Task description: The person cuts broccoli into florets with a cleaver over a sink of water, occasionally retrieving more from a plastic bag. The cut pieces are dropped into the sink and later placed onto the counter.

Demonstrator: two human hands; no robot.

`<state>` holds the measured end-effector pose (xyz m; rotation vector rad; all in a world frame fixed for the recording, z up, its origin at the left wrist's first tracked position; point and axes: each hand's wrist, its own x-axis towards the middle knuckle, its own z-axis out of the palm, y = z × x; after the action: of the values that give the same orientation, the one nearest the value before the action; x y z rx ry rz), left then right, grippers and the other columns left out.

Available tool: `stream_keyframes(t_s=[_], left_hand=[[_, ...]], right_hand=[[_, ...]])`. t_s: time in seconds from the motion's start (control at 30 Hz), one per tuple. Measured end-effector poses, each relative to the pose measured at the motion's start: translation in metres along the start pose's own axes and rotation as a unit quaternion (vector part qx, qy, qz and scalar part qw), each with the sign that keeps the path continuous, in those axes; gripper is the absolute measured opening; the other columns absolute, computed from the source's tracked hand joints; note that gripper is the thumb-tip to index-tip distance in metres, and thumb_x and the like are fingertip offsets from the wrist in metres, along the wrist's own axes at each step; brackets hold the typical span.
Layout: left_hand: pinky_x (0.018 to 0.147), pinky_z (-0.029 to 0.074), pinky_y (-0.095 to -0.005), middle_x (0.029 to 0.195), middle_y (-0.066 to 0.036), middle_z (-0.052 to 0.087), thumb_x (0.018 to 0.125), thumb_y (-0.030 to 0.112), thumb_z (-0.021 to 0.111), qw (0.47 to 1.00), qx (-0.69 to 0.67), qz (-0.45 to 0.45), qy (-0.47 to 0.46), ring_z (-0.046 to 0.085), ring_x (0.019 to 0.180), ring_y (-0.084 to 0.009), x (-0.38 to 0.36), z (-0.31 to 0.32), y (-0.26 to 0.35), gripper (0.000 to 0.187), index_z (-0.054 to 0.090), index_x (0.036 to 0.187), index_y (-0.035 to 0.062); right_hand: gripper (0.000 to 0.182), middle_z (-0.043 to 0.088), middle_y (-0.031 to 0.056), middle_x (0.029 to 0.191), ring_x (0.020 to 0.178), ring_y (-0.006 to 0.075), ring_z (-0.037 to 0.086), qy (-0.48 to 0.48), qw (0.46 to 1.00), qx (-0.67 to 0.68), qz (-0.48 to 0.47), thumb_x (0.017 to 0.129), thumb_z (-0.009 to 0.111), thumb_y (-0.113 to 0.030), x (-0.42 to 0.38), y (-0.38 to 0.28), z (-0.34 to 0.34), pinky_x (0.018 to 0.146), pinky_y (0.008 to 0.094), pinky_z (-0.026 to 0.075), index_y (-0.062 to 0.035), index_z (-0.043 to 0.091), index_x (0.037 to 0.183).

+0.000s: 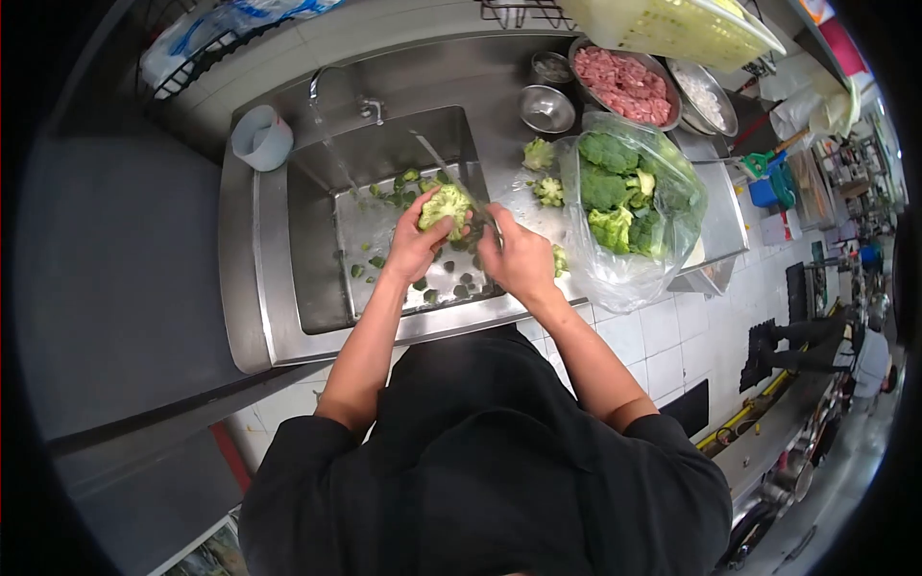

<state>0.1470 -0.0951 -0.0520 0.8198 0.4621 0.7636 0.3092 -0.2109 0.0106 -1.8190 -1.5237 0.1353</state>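
Note:
My left hand [411,245] grips a head of broccoli [445,207] above the sink [312,245], its pale cut stems facing up. Close beside it, my right hand [523,257] is closed around a knife [477,197]; the thin blade points toward the broccoli, and the fingers cover the handle. Cut florets [432,296] lie scattered over the wet sink floor below both hands. On the counter to the right, a clear plastic bag [629,278] holds several green broccoli heads [607,158]. Trimmed broccoli stalks [548,191] rest between the bag and the sink.
Water runs from the faucet [373,110] side of the sink. A white plastic tub [261,139] stands at the left rim. Behind the bag are a small metal bowl [547,109], a bowl of raw meat [622,86] and a yellow basket [672,34]. Another person [869,360] stands far right.

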Motion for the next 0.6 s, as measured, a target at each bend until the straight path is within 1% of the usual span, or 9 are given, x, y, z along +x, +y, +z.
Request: stream_keyframes(t_s=[0.03,0.07,0.17,0.27,0.4,0.47,0.5,0.57,0.6], left_hand=[[0.098,0.057,-0.0347,0.129,-0.014,0.065,0.096,0.001,0.069,1.000,0.018,0.017,0.006,0.067,0.115,-0.0222,-0.006,0.003,0.008,0.061,0.041,0.150,0.0014],[0.098,0.057,-0.0347,0.129,-0.014,0.065,0.096,0.001,0.069,1.000,0.016,0.020,0.011,0.067,0.115,-0.0222,-0.011,0.004,0.014,0.061,0.041,0.150,0.0014],[0.098,0.050,-0.0281,0.126,-0.006,0.065,0.093,-0.003,0.070,0.978,0.172,0.111,0.048,0.062,0.111,-0.0130,-0.023,0.004,0.032,0.059,0.049,0.147,0.0029],[0.098,0.050,-0.0283,0.125,-0.006,0.065,0.092,-0.004,0.069,0.967,0.204,0.145,0.057,0.062,0.112,-0.0132,-0.034,0.000,0.052,0.059,0.050,0.147,0.0036],[0.098,0.050,-0.0283,0.124,-0.006,0.066,0.093,-0.003,0.069,0.964,0.208,0.155,0.064,0.062,0.112,-0.0127,-0.046,-0.010,0.071,0.058,0.050,0.147,0.0036],[0.098,0.050,-0.0285,0.123,-0.006,0.066,0.094,-0.002,0.069,0.973,0.181,0.131,0.059,0.062,0.111,-0.0124,-0.050,-0.019,0.078,0.057,0.050,0.147,0.0038],[0.098,0.050,-0.0285,0.123,-0.006,0.066,0.094,-0.002,0.069,0.973,0.179,0.132,0.060,0.062,0.111,-0.0124,-0.051,-0.024,0.082,0.057,0.050,0.147,0.0038],[0.098,0.051,-0.0289,0.124,-0.006,0.066,0.094,-0.001,0.069,0.977,0.172,0.126,0.031,0.062,0.112,-0.0126,-0.055,-0.033,0.087,0.055,0.050,0.146,0.0033],[0.098,0.051,-0.0289,0.124,-0.006,0.066,0.094,-0.001,0.069,0.977,0.170,0.128,0.031,0.062,0.112,-0.0126,-0.055,-0.038,0.089,0.055,0.050,0.146,0.0033]], right_hand=[[0.045,0.070,0.0168,0.074,0.064,0.0371,0.070,-0.018,1.000,0.004,-0.024,0.086,0.070,-0.016,0.006,-0.018,-0.002,0.057,0.0485,0.055,-0.0087,0.058,0.129],[0.045,0.070,0.0168,0.074,0.064,0.0371,0.070,-0.023,0.999,0.006,-0.028,0.086,0.070,-0.016,0.010,-0.030,-0.001,0.057,0.0485,0.055,-0.0087,0.058,0.129],[0.054,0.070,0.0157,0.081,0.071,0.0344,0.071,-0.080,0.993,-0.047,-0.067,0.081,0.074,-0.013,0.018,-0.058,0.007,0.063,0.0453,0.056,0.0025,0.056,0.130],[0.056,0.070,0.0157,0.081,0.071,0.0337,0.071,-0.081,0.992,-0.050,-0.088,0.081,0.074,-0.012,0.022,-0.074,0.018,0.064,0.0452,0.057,0.0028,0.056,0.132],[0.058,0.070,0.0163,0.081,0.072,0.0341,0.071,-0.096,0.989,-0.051,-0.096,0.081,0.074,-0.013,0.026,-0.096,0.027,0.064,0.0458,0.057,0.0017,0.056,0.134],[0.057,0.070,0.0169,0.082,0.070,0.0360,0.071,-0.106,0.989,-0.050,-0.091,0.083,0.072,-0.013,0.027,-0.102,0.035,0.062,0.0476,0.056,0.0000,0.053,0.135],[0.057,0.070,0.0169,0.082,0.070,0.0360,0.071,-0.107,0.989,-0.051,-0.092,0.083,0.072,-0.013,0.029,-0.105,0.042,0.062,0.0476,0.056,0.0000,0.053,0.135],[0.054,0.071,0.0189,0.083,0.069,0.0400,0.070,-0.121,0.990,-0.043,-0.058,0.085,0.071,-0.015,0.033,-0.106,0.060,0.061,0.0512,0.056,-0.0023,0.049,0.132],[0.054,0.071,0.0189,0.083,0.069,0.0400,0.070,-0.121,0.990,-0.046,-0.059,0.085,0.071,-0.015,0.036,-0.106,0.070,0.061,0.0512,0.056,-0.0023,0.049,0.132]])
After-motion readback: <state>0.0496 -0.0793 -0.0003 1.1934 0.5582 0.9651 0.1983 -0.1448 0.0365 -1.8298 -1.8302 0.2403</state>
